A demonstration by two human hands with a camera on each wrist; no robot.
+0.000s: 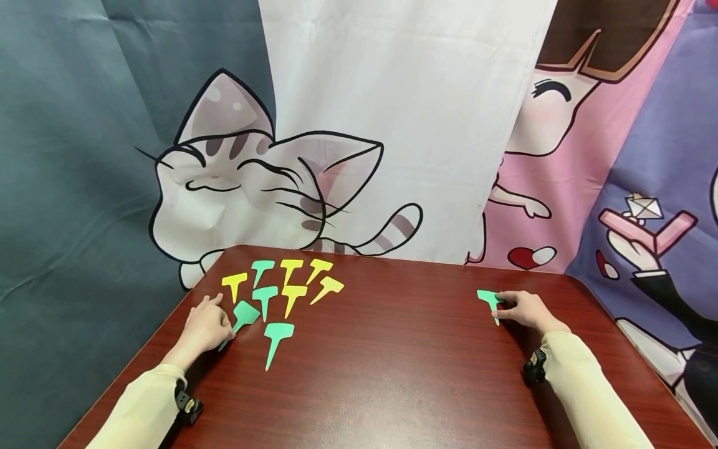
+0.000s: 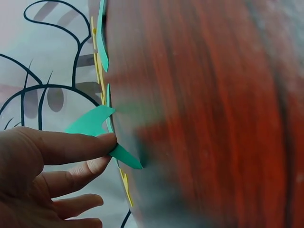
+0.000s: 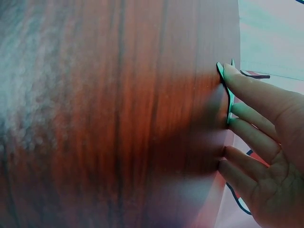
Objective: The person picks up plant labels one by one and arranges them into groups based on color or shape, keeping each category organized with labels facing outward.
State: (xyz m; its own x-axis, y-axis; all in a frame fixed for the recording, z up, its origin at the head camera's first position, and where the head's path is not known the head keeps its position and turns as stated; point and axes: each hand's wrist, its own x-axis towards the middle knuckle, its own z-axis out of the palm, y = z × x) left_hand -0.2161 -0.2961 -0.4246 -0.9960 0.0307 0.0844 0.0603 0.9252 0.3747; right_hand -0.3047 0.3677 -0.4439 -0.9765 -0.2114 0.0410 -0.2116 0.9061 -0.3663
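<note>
At the table's left side, my left hand (image 1: 204,324) pinches the narrow stem of a green T-shaped plant label (image 1: 245,313) between thumb and index finger. In the left wrist view that label (image 2: 90,121) tilts up, its head raised and its pointed end close over the tabletop. Far to the right, my right hand (image 1: 527,310) holds another green plant label (image 1: 488,297) low at the table surface, head toward the back. The right wrist view shows this label (image 3: 230,99) edge-on, between the thumb and the first fingers.
On the reddish-brown table (image 1: 387,368), more labels lie at the back left: several yellow ones, such as this yellow label (image 1: 293,291), and green ones. One green label (image 1: 279,330) lies nearest, right of my left hand. A cartoon-printed cloth (image 1: 437,125) hangs behind the table.
</note>
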